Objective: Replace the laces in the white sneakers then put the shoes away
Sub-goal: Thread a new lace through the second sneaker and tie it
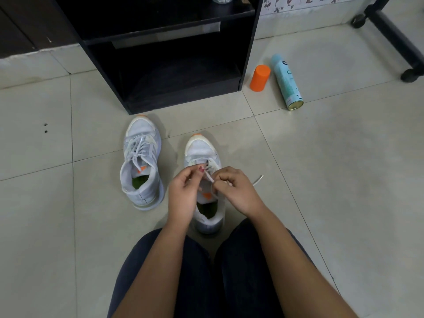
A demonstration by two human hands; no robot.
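Floor (321,180): pale tiles.
Shelf (250,47): black, beyond fingers.
Spray can (286,83): lying beyond-right of fingers.
Left hand (183,193), right hand (236,191): curled fingers pinch lace (210,177).

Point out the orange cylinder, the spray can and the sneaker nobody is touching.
orange cylinder (260,78), head view, middle of its side.
spray can (286,82), head view, middle of its pale blue body.
untouched sneaker (139,150), head view, on its crossed laces.

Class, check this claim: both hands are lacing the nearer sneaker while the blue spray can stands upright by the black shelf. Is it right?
No: the head view shows the spray can lying on its side, not upright. The rest holds.
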